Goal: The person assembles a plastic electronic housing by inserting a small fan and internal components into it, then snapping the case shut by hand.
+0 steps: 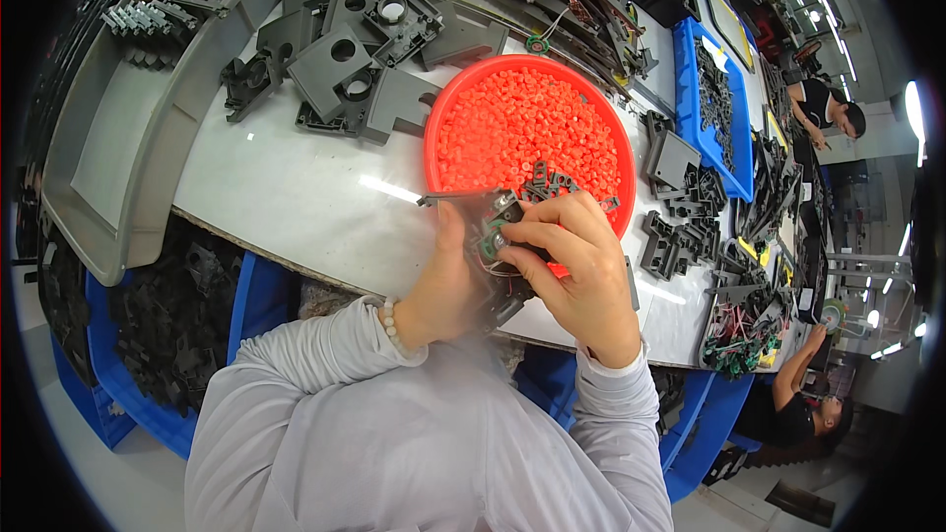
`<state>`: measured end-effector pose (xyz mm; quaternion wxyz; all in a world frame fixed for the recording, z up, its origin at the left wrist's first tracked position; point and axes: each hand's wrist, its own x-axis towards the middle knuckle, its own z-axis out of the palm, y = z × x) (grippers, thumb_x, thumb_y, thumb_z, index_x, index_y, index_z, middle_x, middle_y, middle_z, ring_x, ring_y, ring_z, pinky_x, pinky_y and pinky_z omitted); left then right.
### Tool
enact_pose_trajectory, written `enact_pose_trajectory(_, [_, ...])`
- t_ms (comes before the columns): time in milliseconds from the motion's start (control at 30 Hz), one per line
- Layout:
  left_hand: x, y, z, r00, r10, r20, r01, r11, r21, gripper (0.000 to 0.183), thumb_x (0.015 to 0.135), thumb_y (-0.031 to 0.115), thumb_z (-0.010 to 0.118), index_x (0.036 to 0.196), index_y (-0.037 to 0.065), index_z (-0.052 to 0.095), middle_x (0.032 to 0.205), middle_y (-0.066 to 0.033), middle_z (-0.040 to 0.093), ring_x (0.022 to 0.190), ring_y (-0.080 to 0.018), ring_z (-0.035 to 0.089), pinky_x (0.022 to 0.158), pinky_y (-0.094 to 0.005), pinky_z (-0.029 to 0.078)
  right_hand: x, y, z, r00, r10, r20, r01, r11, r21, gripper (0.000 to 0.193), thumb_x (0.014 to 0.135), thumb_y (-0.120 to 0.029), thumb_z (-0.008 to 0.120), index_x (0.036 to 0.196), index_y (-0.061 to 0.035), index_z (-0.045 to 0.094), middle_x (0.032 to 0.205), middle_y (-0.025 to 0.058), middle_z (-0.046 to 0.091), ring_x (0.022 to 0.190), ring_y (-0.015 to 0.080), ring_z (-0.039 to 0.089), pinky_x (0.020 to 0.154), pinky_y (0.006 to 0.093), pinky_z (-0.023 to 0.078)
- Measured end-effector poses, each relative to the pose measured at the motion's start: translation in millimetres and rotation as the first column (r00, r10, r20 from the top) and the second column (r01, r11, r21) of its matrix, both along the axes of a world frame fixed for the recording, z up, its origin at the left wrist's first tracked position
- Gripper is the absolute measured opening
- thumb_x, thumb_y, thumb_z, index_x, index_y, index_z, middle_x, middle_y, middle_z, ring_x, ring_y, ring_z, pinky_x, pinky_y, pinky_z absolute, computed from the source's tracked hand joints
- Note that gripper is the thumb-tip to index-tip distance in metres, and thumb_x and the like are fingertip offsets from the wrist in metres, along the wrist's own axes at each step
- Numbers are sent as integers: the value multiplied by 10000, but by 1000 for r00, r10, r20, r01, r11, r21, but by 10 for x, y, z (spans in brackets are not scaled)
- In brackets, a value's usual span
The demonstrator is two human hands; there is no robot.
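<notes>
Near the table's front edge, my left hand (440,286) grips a dark grey plastic housing (471,212), its thumb along the upper side. My right hand (581,261) pinches a small green circuit board (490,242) at the housing's open side, thumb and forefinger on it. Thin wires show beside the board, partly blurred. Just beyond both hands stands a round red tray (434,128) full of small orange-red plastic pieces (522,128). Several small black plastic parts (547,180) lie on those pieces, close to my right fingers.
Flat dark housings (330,69) are piled at the back left, beside a grey bin (163,172). Black brackets (680,241) and a blue tray (734,172) line the right side. Bundled wires with green ends (739,330) lie at the right front. Two people (803,414) sit farther right.
</notes>
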<state>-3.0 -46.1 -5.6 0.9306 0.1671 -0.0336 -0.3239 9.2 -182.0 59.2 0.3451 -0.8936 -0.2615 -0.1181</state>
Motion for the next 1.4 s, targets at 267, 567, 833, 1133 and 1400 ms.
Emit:
enact_pose_trajectory(267, [7,0,80,998,53,-14,-52,994,95,839,816,731,242,1329,71,311,1274,-94,413,1185,-217,425,984,-384,377,-6,14,9,999,-30,-21,30,1000,-5,205,614,-52,734,798,-30,647,818,93,594,773,257,550,664,360,451])
enact_pose_trajectory(567, [71,-9,126,999,-11,-35,9,998,-63,855,798,756,208,1323,92,327,1258,-83,437,1151,-210,460,943,-373,417,-9,-56,31,994,-58,-87,63,996,59,249,613,-12,728,851,-25,658,850,97,607,800,252,565,690,339,458])
enact_pose_trajectory(833, [93,-49,-11,1000,-8,-30,5,993,-120,821,792,758,222,1205,83,439,1147,-99,533,1050,-214,534,872,-396,468,-101,-179,158,995,-87,-42,88,996,20,242,610,15,706,844,-32,668,826,85,604,769,238,567,682,329,450])
enact_pose_trajectory(1133, [176,-20,-60,998,56,-19,-58,996,-71,910,726,818,240,1199,67,441,1107,-147,569,1034,-278,574,818,-438,513,-808,-989,-145,737,-665,-118,634,742,-218,398,673,-52,699,1052,-6,587,1047,147,576,979,303,540,844,357,436])
enact_pose_trajectory(1400, [166,-130,-51,999,51,-3,-51,996,-72,954,687,848,234,1194,66,440,1113,-156,564,1019,-288,578,821,-448,513,-874,-1068,-543,661,-732,-168,672,676,-302,517,668,-77,681,1157,-23,519,1135,162,540,1062,323,500,910,377,410])
